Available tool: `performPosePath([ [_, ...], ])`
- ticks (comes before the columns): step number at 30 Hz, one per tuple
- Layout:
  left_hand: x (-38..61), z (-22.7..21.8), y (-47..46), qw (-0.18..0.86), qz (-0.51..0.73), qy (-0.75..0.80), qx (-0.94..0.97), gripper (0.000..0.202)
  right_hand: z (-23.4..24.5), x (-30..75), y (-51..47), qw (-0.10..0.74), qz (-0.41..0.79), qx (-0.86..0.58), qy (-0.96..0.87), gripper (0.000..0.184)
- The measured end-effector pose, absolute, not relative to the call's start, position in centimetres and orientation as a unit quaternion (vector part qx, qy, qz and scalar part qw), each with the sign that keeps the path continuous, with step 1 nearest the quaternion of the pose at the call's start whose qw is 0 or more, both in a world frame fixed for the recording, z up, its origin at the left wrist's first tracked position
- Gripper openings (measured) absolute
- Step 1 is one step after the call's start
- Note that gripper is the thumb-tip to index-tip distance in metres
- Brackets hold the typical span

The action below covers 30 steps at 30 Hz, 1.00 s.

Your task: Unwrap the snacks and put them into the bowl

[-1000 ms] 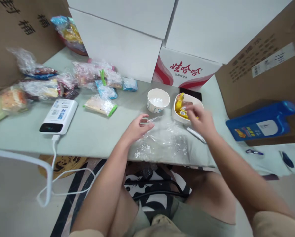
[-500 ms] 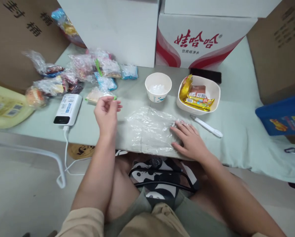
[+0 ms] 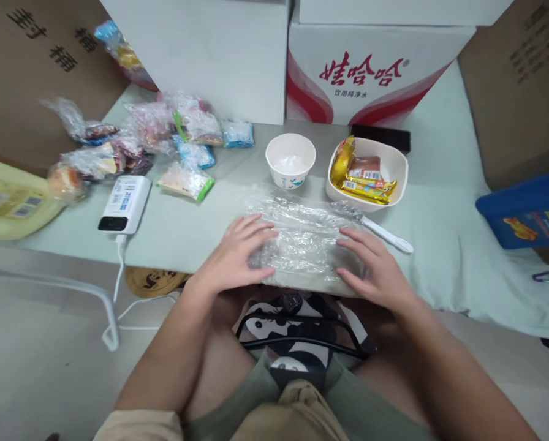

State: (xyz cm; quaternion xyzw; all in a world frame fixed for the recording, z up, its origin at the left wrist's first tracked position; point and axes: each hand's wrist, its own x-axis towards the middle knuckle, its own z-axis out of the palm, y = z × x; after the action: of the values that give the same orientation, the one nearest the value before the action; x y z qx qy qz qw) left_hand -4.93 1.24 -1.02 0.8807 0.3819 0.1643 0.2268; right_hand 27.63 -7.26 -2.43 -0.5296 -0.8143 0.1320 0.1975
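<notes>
A crumpled clear plastic bag (image 3: pixel 302 236) lies flat at the near edge of the pale green table (image 3: pixel 182 223). My left hand (image 3: pixel 235 254) rests on its left side with fingers stretched out flat. My right hand (image 3: pixel 375 269) presses on its right side, fingers also spread. Just behind the bag stand a small white paper bowl (image 3: pixel 290 160) and a white square bowl (image 3: pixel 369 174) holding yellow and brown snack packets. A white plastic utensil (image 3: pixel 385 233) lies beside my right hand.
Several bagged snacks (image 3: pixel 164 141) lie at the back left, with a white power bank (image 3: pixel 124 203) and its cable. White and red-printed cartons (image 3: pixel 361 73) stand behind; brown boxes flank both sides. A black phone (image 3: pixel 380 138), a blue box (image 3: pixel 527 211) and a yellow bottle (image 3: pixel 12 205) are nearby.
My left hand came down from the air onto the bag's left side. My right hand left the square bowl and now lies flat on the bag's right side.
</notes>
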Motion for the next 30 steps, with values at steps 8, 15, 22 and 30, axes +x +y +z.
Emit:
performPosePath([
  [8, -5.6, -0.9, 1.3, 0.256, 0.149, 0.376, 0.878, 0.032, -2.9, 28.1, -7.4, 0.208, 0.171, -0.496, -0.825, 0.015],
  [15, -4.9, -0.4, 0.7, 0.3, 0.199, 0.4, 0.843, 0.02, -2.3, 28.0, -6.7, 0.416, 0.332, -0.624, -0.572, 0.014],
  [22, -4.5, -1.2, 2.2, 0.471, 0.417, 0.531, 0.568, 0.026, -3.6, 29.4, -6.6, 0.465, 0.392, -0.6, -0.519, 0.036],
  [30, -4.4, -1.5, 2.8, 0.486, 0.324, 0.546, 0.6, 0.033, -3.8, 28.5, -6.0, 0.548, 0.367, -0.62, -0.425, 0.029],
])
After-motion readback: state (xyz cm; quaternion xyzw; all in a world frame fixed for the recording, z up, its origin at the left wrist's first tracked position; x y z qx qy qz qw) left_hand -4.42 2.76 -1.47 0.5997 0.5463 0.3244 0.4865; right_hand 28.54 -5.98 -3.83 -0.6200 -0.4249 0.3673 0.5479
